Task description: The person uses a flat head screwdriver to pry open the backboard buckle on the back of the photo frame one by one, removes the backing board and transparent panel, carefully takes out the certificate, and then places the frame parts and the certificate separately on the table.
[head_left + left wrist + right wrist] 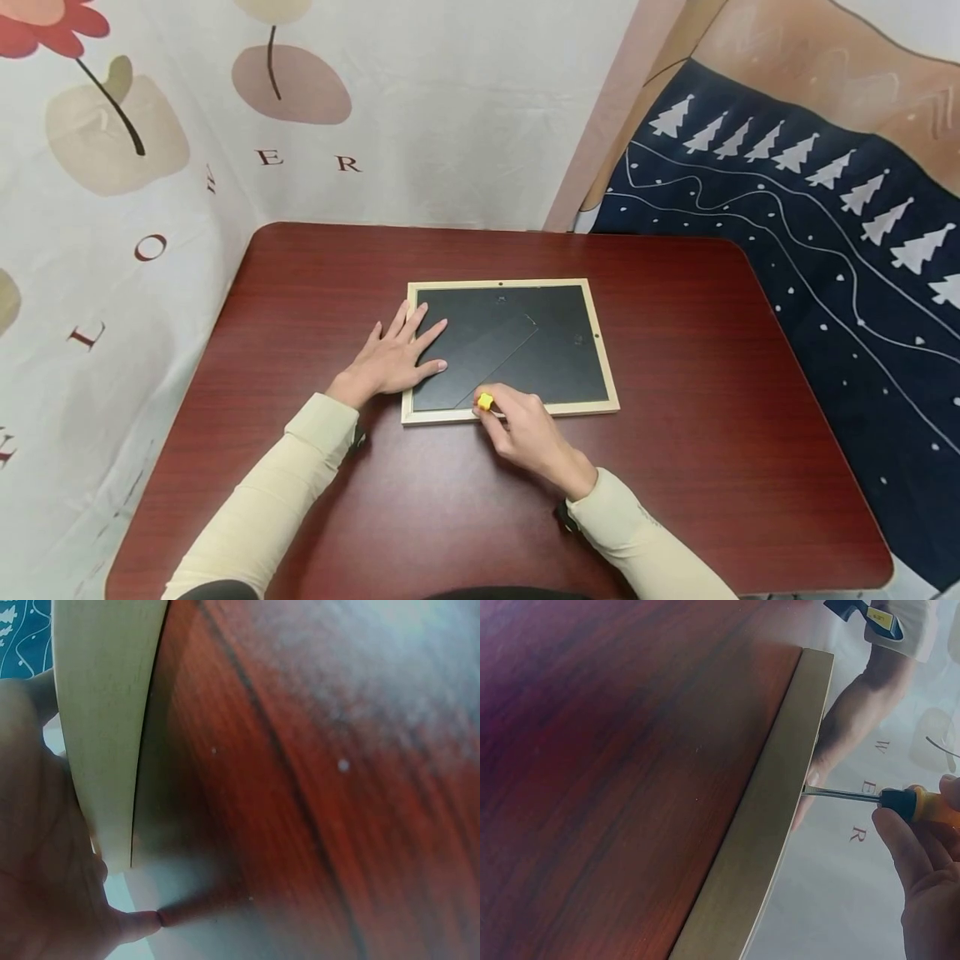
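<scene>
A picture frame (pixel 510 283) with a light wood border lies on the table, its black backing board (pixel 480 333) facing up. My left hand (pixel 393 354) rests with spread fingers over the frame's left edge and the backing. In my right hand (pixel 528 429) is a screwdriver (pixel 901 802) with a yellow and dark handle, pinched between thumb and fingers. Its metal shaft points down, the tip right at the frame's near edge in the right wrist view. From above, only the yellow handle end shows. In the left wrist view, the frame's wooden side (pixel 105 712) stands beside the left hand.
The reddish-brown table (pixel 690 350) extends around the frame on all sides. Behind it and to the left hangs a pale curtain (pixel 465 117) with flowers and letters. A dark blue cloth (pixel 750 192) with white trees hangs at the right.
</scene>
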{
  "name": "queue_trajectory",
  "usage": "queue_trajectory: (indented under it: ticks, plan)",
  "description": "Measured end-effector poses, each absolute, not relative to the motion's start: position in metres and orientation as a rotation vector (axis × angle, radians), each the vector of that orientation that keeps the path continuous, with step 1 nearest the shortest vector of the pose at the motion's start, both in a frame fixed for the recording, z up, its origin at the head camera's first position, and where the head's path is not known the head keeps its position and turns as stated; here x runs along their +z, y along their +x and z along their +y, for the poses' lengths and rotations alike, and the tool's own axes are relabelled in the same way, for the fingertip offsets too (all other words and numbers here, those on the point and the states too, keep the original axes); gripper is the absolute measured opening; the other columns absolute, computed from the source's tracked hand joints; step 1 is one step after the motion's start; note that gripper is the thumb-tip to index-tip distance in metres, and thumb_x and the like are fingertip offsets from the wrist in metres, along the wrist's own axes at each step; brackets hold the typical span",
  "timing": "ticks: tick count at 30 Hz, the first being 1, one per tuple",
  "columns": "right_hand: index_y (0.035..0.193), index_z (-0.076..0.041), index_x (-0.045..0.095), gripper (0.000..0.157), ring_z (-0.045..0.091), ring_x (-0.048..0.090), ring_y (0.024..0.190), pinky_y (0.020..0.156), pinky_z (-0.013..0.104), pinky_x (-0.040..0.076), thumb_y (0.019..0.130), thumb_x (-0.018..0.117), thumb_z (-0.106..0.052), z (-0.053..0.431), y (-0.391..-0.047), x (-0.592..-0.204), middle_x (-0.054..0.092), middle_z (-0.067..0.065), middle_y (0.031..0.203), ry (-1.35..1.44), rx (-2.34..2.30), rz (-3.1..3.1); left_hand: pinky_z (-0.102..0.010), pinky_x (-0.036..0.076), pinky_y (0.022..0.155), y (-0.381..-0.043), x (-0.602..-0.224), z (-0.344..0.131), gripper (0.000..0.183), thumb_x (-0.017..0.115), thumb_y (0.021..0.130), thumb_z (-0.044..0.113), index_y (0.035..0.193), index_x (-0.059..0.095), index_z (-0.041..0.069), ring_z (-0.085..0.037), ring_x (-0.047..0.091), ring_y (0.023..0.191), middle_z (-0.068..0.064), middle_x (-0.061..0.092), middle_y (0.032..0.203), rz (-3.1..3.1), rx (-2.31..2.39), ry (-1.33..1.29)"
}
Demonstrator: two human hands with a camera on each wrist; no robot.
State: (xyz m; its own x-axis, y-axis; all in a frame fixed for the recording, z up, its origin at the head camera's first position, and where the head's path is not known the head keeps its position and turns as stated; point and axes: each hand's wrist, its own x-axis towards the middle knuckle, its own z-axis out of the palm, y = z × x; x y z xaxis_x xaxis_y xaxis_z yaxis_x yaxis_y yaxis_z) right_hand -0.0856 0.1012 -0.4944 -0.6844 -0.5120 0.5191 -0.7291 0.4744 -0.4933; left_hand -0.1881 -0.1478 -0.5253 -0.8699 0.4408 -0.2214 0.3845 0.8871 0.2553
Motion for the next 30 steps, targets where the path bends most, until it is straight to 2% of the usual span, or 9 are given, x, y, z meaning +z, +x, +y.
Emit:
queue_trajectory:
  ticks: [7,12,17,21,26,28,30]
  plan:
    - [0.100,-0.007,0.060,0.010,0.008,0.063,0.077,0.068,0.021,0.055,0.091,0.064,-0.008,0.1009,-0.0851,-0.4947,0.065,0.001,0.090,1.067,0.995,-2.415,-0.069,0.008,0.112,-0.1894,-0.5268,-0.1486,0.069,0.034,0.097,0.065,0.156,0.012,0.037,-0.029,-0.015,0.149,-0.004,-0.007,0.165,2.777,0.323,0.630]
    - [0.101,-0.007,0.060,0.011,0.009,0.064,0.076,0.067,0.022,0.055,0.090,0.064,-0.007,0.1005,-0.0851,-0.4960,0.066,0.002,0.089,1.083,0.975,-2.390,-0.070,0.011,0.110,-0.1895,-0.5241,-0.1519,0.055,0.032,0.104,0.044,0.156,0.017,0.034,-0.031,-0.011,0.150,-0.006,-0.003,0.165,2.761,0.362,0.657]
    - [0.100,-0.007,0.061,0.011,0.010,0.065,0.077,0.067,0.023,0.055,0.090,0.064,-0.007,0.1001,-0.0860,-0.4963,0.066,0.002,0.089,1.084,0.965,-2.369,-0.069,0.019,0.110,-0.1911,-0.5205,-0.1546,0.055,0.035,0.103,0.024,0.156,0.022,0.029,-0.034,-0.004,0.150,-0.009,0.003,0.164,2.768,0.351,0.709]
    - [0.100,-0.006,0.060,0.010,0.010,0.066,0.077,0.067,0.023,0.056,0.091,0.064,-0.008,0.0997,-0.0858,-0.4956,0.065,0.002,0.090,1.084,0.945,-2.373,-0.065,0.027,0.107,-0.1929,-0.5187,-0.1549,0.055,0.037,0.102,0.019,0.155,0.027,0.027,-0.034,-0.001,0.150,-0.010,0.008,0.164,2.782,0.343,0.727]
    - [0.100,-0.007,0.060,0.009,0.010,0.065,0.075,0.064,0.023,0.055,0.092,0.063,-0.009,0.1000,-0.0839,-0.4954,0.065,0.002,0.090,1.078,0.910,-2.384,-0.063,0.032,0.106,-0.1931,-0.5195,-0.1518,0.054,0.040,0.101,0.018,0.154,0.030,0.025,-0.036,0.001,0.150,-0.012,0.011,0.163,2.803,0.365,0.721]
    - [0.100,-0.006,0.060,0.009,0.010,0.064,0.074,0.063,0.023,0.055,0.092,0.062,-0.010,0.1004,-0.0832,-0.4958,0.065,0.002,0.090,1.072,0.901,-2.384,-0.058,0.043,0.098,-0.1927,-0.5211,-0.1503,0.054,0.041,0.101,0.018,0.154,0.031,0.024,-0.038,0.003,0.149,-0.014,0.012,0.163,2.824,0.357,0.725]
    - [0.100,-0.006,0.060,0.008,0.010,0.065,0.073,0.063,0.024,0.055,0.093,0.061,-0.010,0.1009,-0.0824,-0.4963,0.065,0.002,0.090,1.066,0.899,-2.392,-0.049,0.054,0.081,-0.1918,-0.5226,-0.1483,0.054,0.043,0.101,0.017,0.153,0.033,0.022,-0.040,0.005,0.149,-0.015,0.014,0.162,2.842,0.354,0.726]
